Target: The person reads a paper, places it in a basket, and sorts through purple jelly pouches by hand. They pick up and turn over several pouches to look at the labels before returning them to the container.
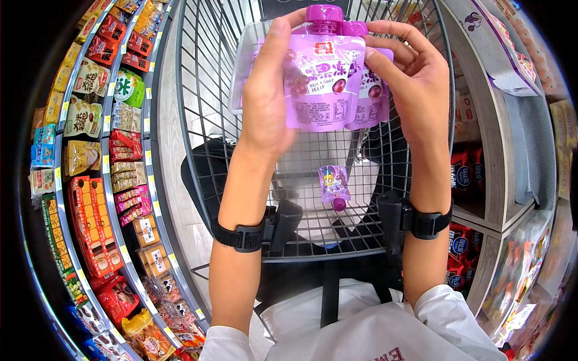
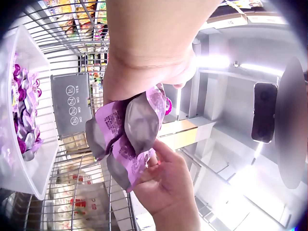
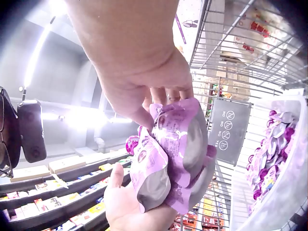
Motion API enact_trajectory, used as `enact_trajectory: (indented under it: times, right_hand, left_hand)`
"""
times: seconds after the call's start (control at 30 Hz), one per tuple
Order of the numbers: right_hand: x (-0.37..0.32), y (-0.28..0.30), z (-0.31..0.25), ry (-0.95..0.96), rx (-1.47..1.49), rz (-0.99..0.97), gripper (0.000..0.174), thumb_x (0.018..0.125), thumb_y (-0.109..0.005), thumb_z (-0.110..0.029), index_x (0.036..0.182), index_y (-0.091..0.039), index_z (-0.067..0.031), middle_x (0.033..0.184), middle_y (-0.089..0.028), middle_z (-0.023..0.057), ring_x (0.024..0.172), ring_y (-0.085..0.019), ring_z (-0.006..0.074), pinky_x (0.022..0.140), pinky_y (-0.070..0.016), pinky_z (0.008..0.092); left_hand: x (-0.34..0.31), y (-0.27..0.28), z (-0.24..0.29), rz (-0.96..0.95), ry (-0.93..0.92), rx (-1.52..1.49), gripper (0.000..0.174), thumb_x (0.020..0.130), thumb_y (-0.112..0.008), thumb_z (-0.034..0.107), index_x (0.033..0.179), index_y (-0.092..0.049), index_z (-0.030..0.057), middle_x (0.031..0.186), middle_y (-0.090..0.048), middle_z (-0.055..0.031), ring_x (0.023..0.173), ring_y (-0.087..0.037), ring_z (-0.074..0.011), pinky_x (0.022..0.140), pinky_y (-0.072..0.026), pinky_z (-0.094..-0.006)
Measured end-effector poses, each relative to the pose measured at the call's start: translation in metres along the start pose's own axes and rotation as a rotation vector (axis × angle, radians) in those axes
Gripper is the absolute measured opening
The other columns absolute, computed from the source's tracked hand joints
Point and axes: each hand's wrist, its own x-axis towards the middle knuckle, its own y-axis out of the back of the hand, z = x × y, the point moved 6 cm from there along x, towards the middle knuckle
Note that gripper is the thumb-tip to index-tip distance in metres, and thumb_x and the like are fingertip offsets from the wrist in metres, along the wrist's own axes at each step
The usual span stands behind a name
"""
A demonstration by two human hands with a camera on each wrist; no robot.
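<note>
Both hands hold up a cluster of purple suckable-jelly pouches [image 1: 322,75] above the shopping cart. My left hand [image 1: 268,96] grips the front pouch along its left side, fingers behind it. On the right, my right hand [image 1: 421,78] pinches another pouch [image 1: 374,90] between thumb and fingers, overlapped by the front one. Purple caps point up in the head view. From below, the right wrist view shows the silvery undersides of several pouches [image 3: 195,137]. A single small purple pouch [image 1: 333,180] lies lower in the cart, cap toward me.
A translucent bin [image 3: 293,192] with many more purple pouches stands in the wire cart [image 1: 198,114]. Shelves of packaged snacks [image 1: 84,120] line the left side. Wooden shelving [image 1: 481,222] with red packets flanks the cart on the right. A grey sign [image 2: 71,106] hangs on the cart.
</note>
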Motion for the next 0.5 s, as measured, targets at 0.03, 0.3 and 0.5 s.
enact_trajectory:
  times: [0.03,0.3,0.5]
  right_hand:
    - [0.0000,-0.0004,0.0005,-0.004,0.016,-0.009,0.032,0.087,-0.065,0.000,0.118,-0.058,0.0036,0.105,-0.069,0.0155,0.093,-0.067,0.0143,0.083,-0.0531,0.0249]
    - [0.0004,-0.0009,-0.0005,-0.002,-0.011,0.008,0.033,0.087,-0.066,-0.001,0.118,-0.058,0.0032,0.104,-0.069,0.0151,0.094,-0.066,0.0141,0.084,-0.0527,0.0243]
    - [-0.0006,-0.0015,-0.0014,-0.011,-0.023,0.018,0.032,0.088,-0.066,-0.002,0.119,-0.058,0.0030,0.104,-0.069,0.0155,0.094,-0.066,0.0139,0.084,-0.0528,0.0240]
  left_hand:
    - [0.0008,0.0008,0.0003,-0.019,-0.012,0.012,0.046,0.103,-0.032,0.038,0.127,-0.043,-0.0001,0.114,-0.060,-0.0159,0.103,-0.063,-0.0201,0.088,-0.0549,-0.0320]
    - [0.0019,-0.0029,0.0034,-0.078,-0.034,0.053,0.052,0.103,-0.029,0.043,0.126,-0.043,-0.0023,0.111,-0.060,-0.0166,0.099,-0.065,-0.0203,0.085,-0.0567,-0.0321]
    - [0.0019,-0.0003,0.0016,-0.032,-0.005,0.064,0.056,0.102,-0.028,0.046,0.127,-0.042,-0.0024,0.113,-0.060,-0.0164,0.100,-0.064,-0.0205,0.086,-0.0555,-0.0326]
